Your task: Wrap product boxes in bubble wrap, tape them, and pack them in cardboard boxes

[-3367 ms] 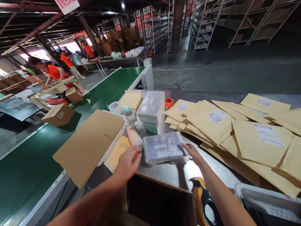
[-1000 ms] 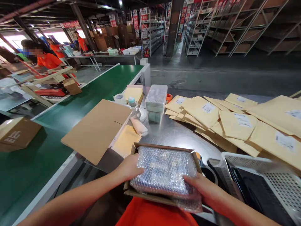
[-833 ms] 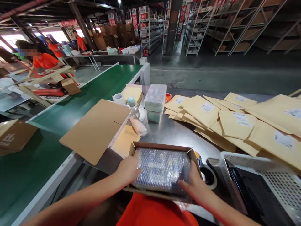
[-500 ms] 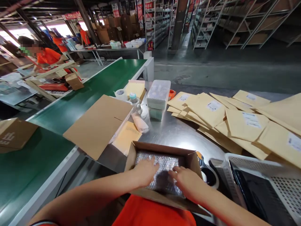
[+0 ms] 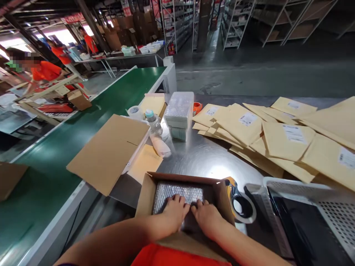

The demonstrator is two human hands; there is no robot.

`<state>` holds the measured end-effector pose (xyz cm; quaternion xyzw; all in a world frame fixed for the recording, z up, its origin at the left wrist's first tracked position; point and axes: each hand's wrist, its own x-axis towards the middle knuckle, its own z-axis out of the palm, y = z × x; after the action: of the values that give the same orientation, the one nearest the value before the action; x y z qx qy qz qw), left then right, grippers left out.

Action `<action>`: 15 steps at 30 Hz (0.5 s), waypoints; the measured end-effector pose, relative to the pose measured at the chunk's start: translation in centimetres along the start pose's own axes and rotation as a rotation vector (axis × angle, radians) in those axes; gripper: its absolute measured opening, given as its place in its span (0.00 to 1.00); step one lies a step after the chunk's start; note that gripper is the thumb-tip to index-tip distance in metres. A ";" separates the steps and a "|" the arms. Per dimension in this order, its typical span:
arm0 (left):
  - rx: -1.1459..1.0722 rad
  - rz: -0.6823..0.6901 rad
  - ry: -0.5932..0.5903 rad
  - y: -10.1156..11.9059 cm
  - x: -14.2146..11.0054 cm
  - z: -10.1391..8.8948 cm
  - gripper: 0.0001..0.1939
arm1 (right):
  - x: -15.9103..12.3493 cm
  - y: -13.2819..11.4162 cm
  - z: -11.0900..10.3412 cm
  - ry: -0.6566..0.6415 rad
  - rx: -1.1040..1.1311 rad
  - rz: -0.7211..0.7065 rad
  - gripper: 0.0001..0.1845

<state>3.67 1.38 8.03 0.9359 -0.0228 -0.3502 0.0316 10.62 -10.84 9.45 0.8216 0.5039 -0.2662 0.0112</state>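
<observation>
An uncovered cardboard box stands at the table's near edge, close to my body. Inside lies a bubble-wrapped package towards the far wall, its near side partly hidden by my hands. My left hand has its fingers bent over the near part of the wrap. Beside it, my right hand has curled fingers at the package's near right edge, thumb side towards the left hand. A tape dispenser with a roll lies against the box's right side.
Padded envelopes with labels are piled on the right. A white perforated basket holds a black item. Ahead stand stacked clear plastic boxes and a bottle. Flat cardboard overhangs a green conveyor; co-workers stand beyond.
Both hands have slid to the package's near side and closer together, fingers now bent rather than laid flat. The carton on the conveyor has shifted left in view.
</observation>
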 end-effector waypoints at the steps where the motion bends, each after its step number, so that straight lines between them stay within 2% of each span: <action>1: -0.014 0.014 -0.016 -0.3 -0.3 -0.4 0.36 | -0.7 0.2 -1.1 0.031 -0.016 -0.034 0.23; 3: -0.068 0.042 -0.047 -0.9 -1.1 -1.8 0.27 | -2.2 1.3 -3.2 0.235 -0.018 -0.135 0.17; 5: -0.142 0.059 -0.015 -1.7 -1.7 -3.2 0.23 | -3.5 3.5 -4.6 0.584 0.015 -0.186 0.14; 7: -0.175 0.057 0.077 -2.4 -2.1 -3.9 0.24 | -4.5 6.2 -4.6 0.882 0.106 -0.098 0.15; 8: -0.172 0.055 0.095 -2.7 -2.1 -3.7 0.27 | -4.9 7.5 -4.1 0.959 0.183 -0.018 0.17; 9: -0.164 0.058 0.083 -2.9 -1.9 -3.1 0.32 | -5.2 8.6 -3.3 0.985 0.288 0.069 0.20; 11: -0.143 0.049 0.034 -3.0 -1.3 -0.8 0.43 | -5.3 9.9 -0.8 0.914 0.577 0.209 0.26; 13: -0.121 0.007 0.015 -2.8 -0.5 1.9 0.47 | -4.9 10.0 2.0 0.775 0.898 0.281 0.29; 15: -0.114 -0.044 0.025 -2.4 0.0 3.2 0.49 | -3.9 9.2 4.8 0.704 1.166 0.327 0.30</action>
<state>1.64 3.68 5.43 0.9371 0.0183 -0.3400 0.0771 14.85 -19.96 4.75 0.7963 0.1223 -0.2063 -0.5553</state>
